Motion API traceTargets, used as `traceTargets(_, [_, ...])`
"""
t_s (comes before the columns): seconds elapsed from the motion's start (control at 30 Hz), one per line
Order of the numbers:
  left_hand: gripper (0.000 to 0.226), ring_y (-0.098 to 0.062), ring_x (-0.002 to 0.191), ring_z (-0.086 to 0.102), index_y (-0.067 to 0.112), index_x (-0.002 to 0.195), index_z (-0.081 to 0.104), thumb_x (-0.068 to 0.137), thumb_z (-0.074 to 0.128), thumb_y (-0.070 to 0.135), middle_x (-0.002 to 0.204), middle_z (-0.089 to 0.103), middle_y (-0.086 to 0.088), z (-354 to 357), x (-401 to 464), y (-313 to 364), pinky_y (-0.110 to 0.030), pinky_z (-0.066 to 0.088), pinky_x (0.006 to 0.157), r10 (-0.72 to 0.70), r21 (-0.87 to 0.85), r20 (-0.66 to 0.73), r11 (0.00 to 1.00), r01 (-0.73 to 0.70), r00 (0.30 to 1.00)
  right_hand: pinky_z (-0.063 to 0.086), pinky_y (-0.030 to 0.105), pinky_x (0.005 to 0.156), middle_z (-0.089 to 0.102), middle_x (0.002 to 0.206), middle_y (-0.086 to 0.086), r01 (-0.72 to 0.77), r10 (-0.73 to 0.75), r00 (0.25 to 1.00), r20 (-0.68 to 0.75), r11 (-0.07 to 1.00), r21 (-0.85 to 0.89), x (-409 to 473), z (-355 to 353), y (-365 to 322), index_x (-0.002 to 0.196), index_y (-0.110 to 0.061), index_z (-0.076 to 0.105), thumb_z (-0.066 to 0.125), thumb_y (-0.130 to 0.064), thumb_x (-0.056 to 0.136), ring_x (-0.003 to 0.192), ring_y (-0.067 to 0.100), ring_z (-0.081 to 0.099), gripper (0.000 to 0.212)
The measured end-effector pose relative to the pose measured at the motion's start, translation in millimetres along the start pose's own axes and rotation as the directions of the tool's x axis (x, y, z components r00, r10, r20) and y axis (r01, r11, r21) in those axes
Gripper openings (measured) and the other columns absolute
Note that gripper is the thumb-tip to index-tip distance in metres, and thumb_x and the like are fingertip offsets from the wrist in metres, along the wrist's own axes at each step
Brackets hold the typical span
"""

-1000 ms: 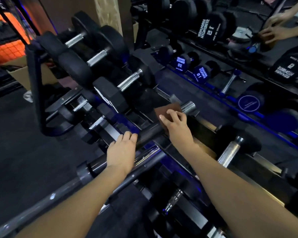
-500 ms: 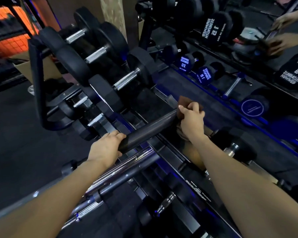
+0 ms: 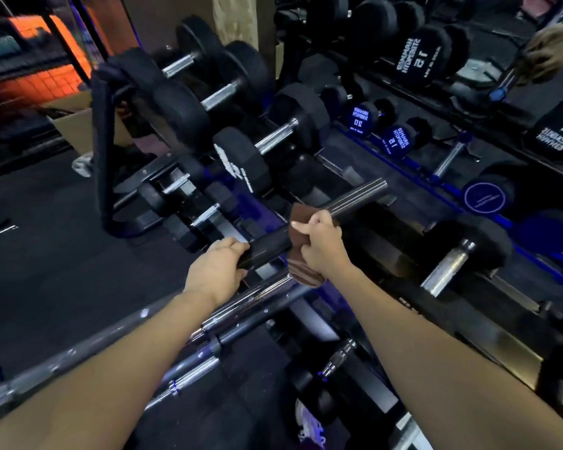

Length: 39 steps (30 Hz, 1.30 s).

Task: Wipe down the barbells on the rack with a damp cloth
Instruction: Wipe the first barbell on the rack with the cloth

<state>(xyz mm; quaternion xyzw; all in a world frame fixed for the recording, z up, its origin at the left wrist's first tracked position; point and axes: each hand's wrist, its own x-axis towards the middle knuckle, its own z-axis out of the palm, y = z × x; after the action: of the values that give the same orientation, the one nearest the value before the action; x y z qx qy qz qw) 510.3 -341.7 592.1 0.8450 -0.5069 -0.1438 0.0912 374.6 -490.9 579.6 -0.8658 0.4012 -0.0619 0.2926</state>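
A: Barbell sleeve, dark grey steel, thick and cylindrical [image 3: 312, 222]: lies slantwise across the near front edge of the black steel weight rack [image 3: 488, 323], its ridged free end pointing toward the rack's far side. Logged as the part under wipe.

B: Hands?

A: Left hand [image 3: 213, 274] curled over the sleeve's near end, gripping it. Right hand [image 3: 322, 246] clamped around the sleeve just beyond, with the folded brown cloth [image 3: 301, 241] wrapped between palm and steel; a tail of cloth hangs below the wrist. The two hands are near each other, not touching.

B: Remaining surface?

A: Judgement only: the stretch from the cloth out to the ridged end looks unwiped, and the slim chrome shafts [image 3: 247, 303] lying under the left forearm come after.

B: Method notes?

A: Hold the sleeve steady with the left hand so it cannot spin under the cloth. Wrap the cloth fully round, then draw it outward in one slow pass, twisting the wrist to reach the underside. Work the grooves at the end separately; grime probably sits there. Refold the hanging tail so it does not snag on the black rubber-headed dumbbells [image 3: 247, 157] beside it.
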Motion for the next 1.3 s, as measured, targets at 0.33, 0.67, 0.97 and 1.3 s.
traceTargets(0.33, [0.072, -0.021, 0.124, 0.039, 0.016, 0.138, 0.043, 0.075, 0.076, 0.028, 0.132, 0.042, 0.0, -5, -65, -57, -0.034, 0.038, 0.101, -0.116, -0.11, -0.071, 0.988, 0.108, 0.991, 0.037, 0.04, 0.097, 0.033, 0.119, 0.005, 0.072, -0.074, 0.996, 0.04, 0.996, 0.056, -52, 64, -78, 0.136, -0.021, 0.053, 0.048, -0.002, 0.091, 0.106, 0.033, 0.033, 0.049])
traceTargets(0.67, [0.07, -0.026, 0.118, 0.048, 0.015, 0.134, 0.049, 0.072, 0.08, 0.025, 0.127, 0.047, -0.006, -13, -53, -57, -0.035, 0.041, 0.095, -0.181, -0.165, -0.004, 0.97, 0.178, 0.983, 0.039, 0.032, 0.094, 0.03, 0.13, 0.004, 0.16, -0.158, 0.984, 0.085, 0.987, -0.012, -74, 82, -107, 0.142, -0.023, 0.045, 0.05, -0.005, 0.091, 0.104, 0.023, 0.026, 0.054])
traceTargets(0.97, [0.067, -0.024, 0.124, 0.049, 0.012, 0.143, 0.038, 0.086, 0.068, 0.029, 0.133, 0.054, -0.012, -34, -28, -65, -0.027, 0.035, 0.102, -0.208, -0.174, 0.286, 0.949, 0.264, 0.935, 0.052, 0.034, 0.081, 0.019, 0.142, -0.001, 0.151, -0.147, 0.989, 0.035, 0.967, -0.205, -65, 78, -93, 0.143, -0.032, 0.037, 0.056, -0.002, 0.088, 0.12, 0.028, 0.023, 0.065])
traceTargets(1.3, [0.046, -0.025, 0.125, 0.046, 0.015, 0.132, 0.051, 0.09, 0.061, 0.03, 0.135, 0.048, -0.007, -39, 5, -29, -0.036, 0.038, 0.104, -0.144, -0.057, 0.109, 0.987, 0.151, 0.984, 0.051, 0.034, 0.082, 0.021, 0.142, 0.001, 0.055, -0.079, 0.994, -0.08, 0.963, -0.264, -17, 30, -22, 0.14, -0.031, 0.044, 0.063, -0.002, 0.085, 0.114, 0.034, 0.027, 0.065])
